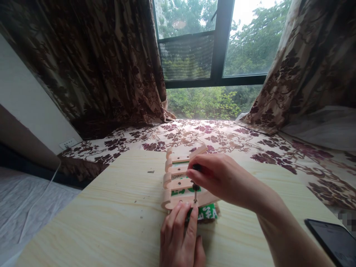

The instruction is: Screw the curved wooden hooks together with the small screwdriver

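Observation:
My right hand is closed round the dark handle of a screwdriver, held upright. Its shaft points down at a small hole or screw in the front strip of a pale wooden slatted piece. That piece has rounded ends on its left side and several dark screws or holes along its strips. My left hand lies in front, fingers stretched out, with the fingertips resting on the front edge of the wood. A green-and-white printed packet is under the wooden piece and shows between the strips.
Loose screws and small bits lie on the light wooden table to the left. A phone is at the right edge. Beyond the table are a flowered cloth, curtains and a window.

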Demonstrator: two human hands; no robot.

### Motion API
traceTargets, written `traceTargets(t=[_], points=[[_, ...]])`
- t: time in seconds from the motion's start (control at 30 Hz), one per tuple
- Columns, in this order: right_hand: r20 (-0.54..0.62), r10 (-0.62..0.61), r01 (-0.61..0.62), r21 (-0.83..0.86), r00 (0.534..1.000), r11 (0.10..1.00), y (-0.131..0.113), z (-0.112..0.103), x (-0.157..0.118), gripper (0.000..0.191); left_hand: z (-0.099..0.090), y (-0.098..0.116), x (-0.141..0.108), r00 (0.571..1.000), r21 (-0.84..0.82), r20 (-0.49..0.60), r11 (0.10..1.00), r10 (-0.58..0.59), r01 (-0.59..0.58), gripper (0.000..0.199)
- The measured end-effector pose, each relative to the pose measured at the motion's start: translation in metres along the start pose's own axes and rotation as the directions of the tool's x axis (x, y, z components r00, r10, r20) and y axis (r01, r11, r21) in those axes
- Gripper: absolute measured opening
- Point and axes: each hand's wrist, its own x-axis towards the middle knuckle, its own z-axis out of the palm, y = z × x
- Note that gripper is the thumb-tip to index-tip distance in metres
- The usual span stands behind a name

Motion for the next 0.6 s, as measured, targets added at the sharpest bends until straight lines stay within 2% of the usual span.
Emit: traceTargets(t=[0.1,0.17,0.33,0.37,0.47,0.53,0.6], points=[[0.039,-0.058,0.055,0.082,0.998,0.995,-0.002,0.000,0.000,0.022,0.001,0.003,0.001,0.998,-0.031,-0.035,0.998,-0.058,0.057,0.045],[0.018,-0.051,0.049,0.083,0.999,0.995,0.000,0.003,0.002,0.024,0.000,0.002,0.001,0.996,-0.040,-0.049,0.997,-0.072,0.071,0.044],[-0.088,0.036,-0.039,-0.027,0.995,0.999,0.006,0.010,0.006,0.030,0.001,-0.001,0.002,1.000,-0.002,-0.027,1.000,-0.002,0.001,0.041],[-0.092,0.046,-0.050,-0.034,0.995,0.998,0.006,0.009,0.006,0.029,0.003,0.000,0.002,0.999,-0.001,-0.048,1.000,-0.009,0.009,0.041],[-0.050,0.017,-0.016,0.027,0.999,1.000,0.004,0.003,0.002,0.018,0.013,0.004,0.003,0.971,-0.041,-0.216,0.995,-0.102,0.096,0.039],[-0.015,-0.026,0.027,0.088,1.000,0.996,0.002,0.000,0.001,0.015,0.019,0.006,0.002,0.957,-0.041,-0.263,0.992,-0.124,0.117,0.037],[-0.007,-0.036,0.036,0.103,0.999,0.994,0.003,0.002,0.001,0.018,0.024,0.004,-0.001,0.959,0.000,-0.262,0.994,-0.109,0.113,0.036]])
